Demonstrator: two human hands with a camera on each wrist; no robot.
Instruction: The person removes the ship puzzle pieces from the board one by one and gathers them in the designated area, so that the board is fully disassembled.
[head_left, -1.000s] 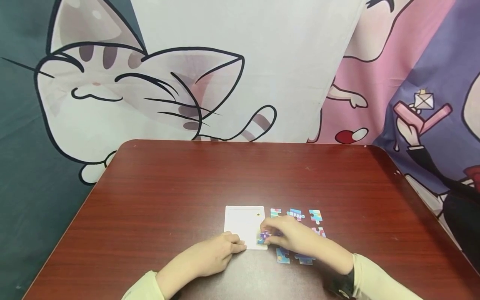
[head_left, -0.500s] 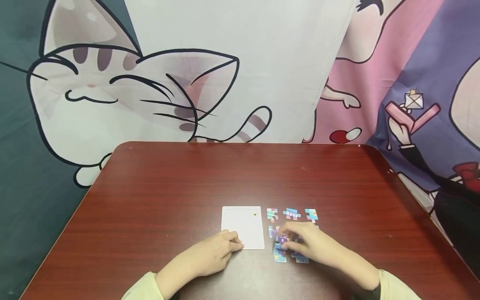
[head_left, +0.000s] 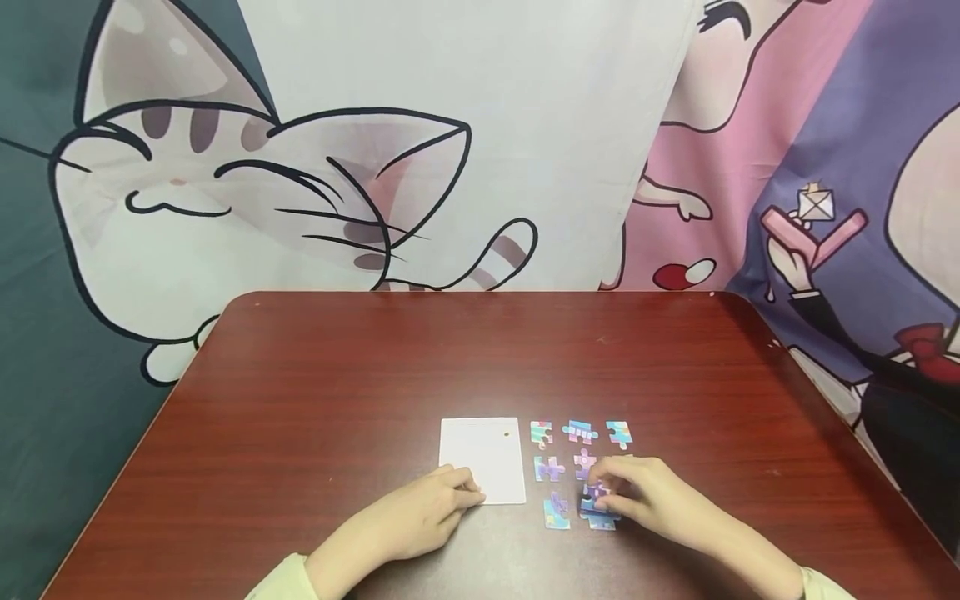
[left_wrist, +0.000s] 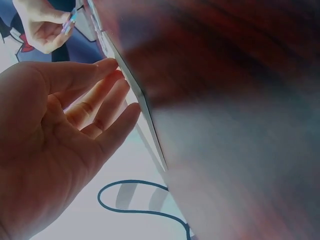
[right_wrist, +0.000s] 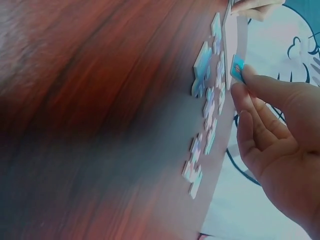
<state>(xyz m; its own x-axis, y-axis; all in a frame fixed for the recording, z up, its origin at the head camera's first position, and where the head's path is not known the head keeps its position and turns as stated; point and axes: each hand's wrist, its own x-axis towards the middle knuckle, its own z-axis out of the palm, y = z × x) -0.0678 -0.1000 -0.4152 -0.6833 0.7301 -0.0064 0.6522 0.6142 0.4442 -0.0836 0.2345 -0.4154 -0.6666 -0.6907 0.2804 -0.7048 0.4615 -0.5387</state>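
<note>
My left hand (head_left: 427,515) rests on the near-left corner of a flat white board (head_left: 483,454). In the left wrist view its fingers are fairly straight and touch the board's edge. My right hand (head_left: 651,493) pinches a blue and purple jigsaw puzzle piece (right_wrist: 237,69) between thumb and fingers, held above the table in the right wrist view. From the head view this piece hangs over the near row of loose jigsaw pieces, partly covering a blue piece (head_left: 602,522). Other loose pieces lie apart in rows right of the board, including a purple one (head_left: 550,468).
A brown wood-grain table (head_left: 375,367) with rounded far corners carries everything. Behind it hangs a cloth printed with a cartoon cat (head_left: 262,200). The far row of pieces includes a blue one (head_left: 619,432); my right hand hides some of the table beneath it.
My right hand has moved right, away from the board's right edge to above the loose pieces, still pinching the jigsaw piece. My left hand stays on the board. The head view has shifted slightly.
</note>
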